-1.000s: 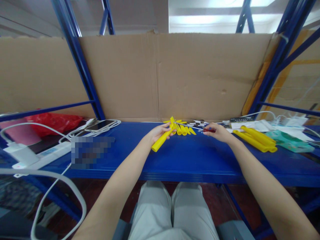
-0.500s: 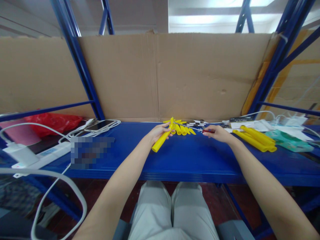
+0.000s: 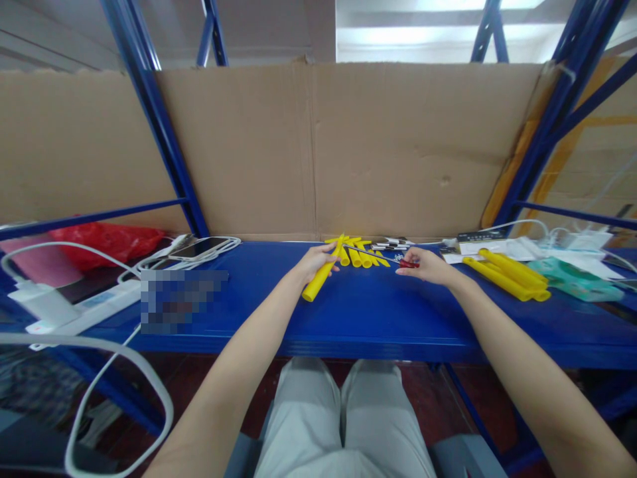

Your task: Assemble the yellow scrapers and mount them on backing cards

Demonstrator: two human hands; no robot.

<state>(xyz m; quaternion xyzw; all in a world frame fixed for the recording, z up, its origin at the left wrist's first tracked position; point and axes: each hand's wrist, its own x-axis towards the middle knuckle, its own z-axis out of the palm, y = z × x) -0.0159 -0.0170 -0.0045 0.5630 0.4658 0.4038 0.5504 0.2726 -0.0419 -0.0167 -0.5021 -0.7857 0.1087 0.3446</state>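
My left hand (image 3: pixel 318 263) is closed around a yellow plastic tube (image 3: pixel 317 284), which slants with its round end toward me and its pointed end away. In my right hand (image 3: pixel 423 265) is a screwdriver (image 3: pixel 409 264) with a red handle, gripped between the fingers. Its long metal shaft runs left to the upper part of the tube; whether the tip touches it I cannot tell. Behind my hands lie several more yellow tubes with pointed ends (image 3: pixel 365 257). Small light-coloured screws or similar bits (image 3: pixel 398 257) lie near the screwdriver.
Several yellow tubes (image 3: pixel 507 275) lie at the right beside a green plastic packet (image 3: pixel 580 282). At the left are a white power strip (image 3: pixel 94 309), cables, a phone (image 3: pixel 196 248) and a red bag (image 3: pixel 109 242). A cardboard panel (image 3: pixel 318 153) stands behind the blue tabletop (image 3: pixel 383 318).
My right hand and the screwdriver handle have shifted slightly left and down, and the handle has turned in the fingers. My left hand still holds the tube in nearly the same place.
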